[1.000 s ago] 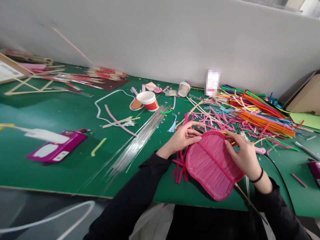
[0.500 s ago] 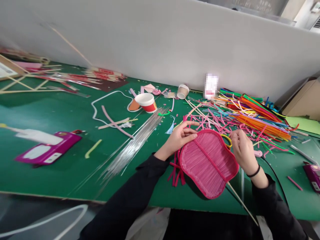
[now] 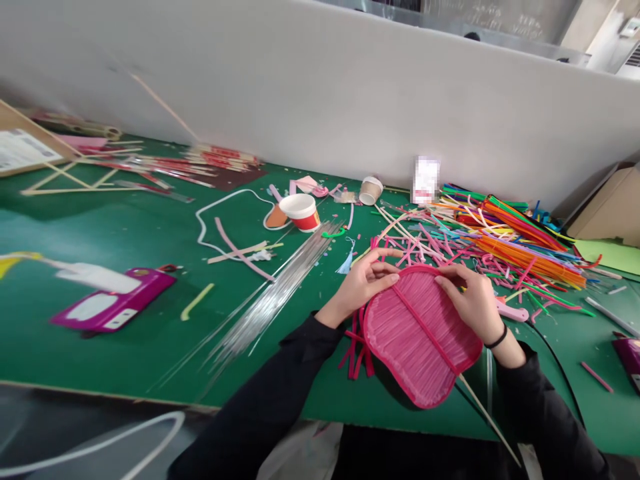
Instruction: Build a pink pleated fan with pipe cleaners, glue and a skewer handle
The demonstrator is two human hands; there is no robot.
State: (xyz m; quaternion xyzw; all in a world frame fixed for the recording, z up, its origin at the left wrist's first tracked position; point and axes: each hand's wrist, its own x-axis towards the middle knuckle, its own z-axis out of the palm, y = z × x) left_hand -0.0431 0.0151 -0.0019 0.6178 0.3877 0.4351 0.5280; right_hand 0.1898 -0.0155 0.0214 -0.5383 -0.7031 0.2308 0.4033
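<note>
pink woven fan (image 3: 419,331) | flat, tilted | on green table edge

Open green table (image 3: 125,233) is left between the wires (image 3: 270,297) and the purple box (image 3: 113,303); the right side is blocked by heaped sticks (image 3: 505,233).

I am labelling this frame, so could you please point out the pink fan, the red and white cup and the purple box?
pink fan (image 3: 420,333), head view, ribbed face.
red and white cup (image 3: 301,212), head view, rim.
purple box (image 3: 113,301), head view, top face.
</note>
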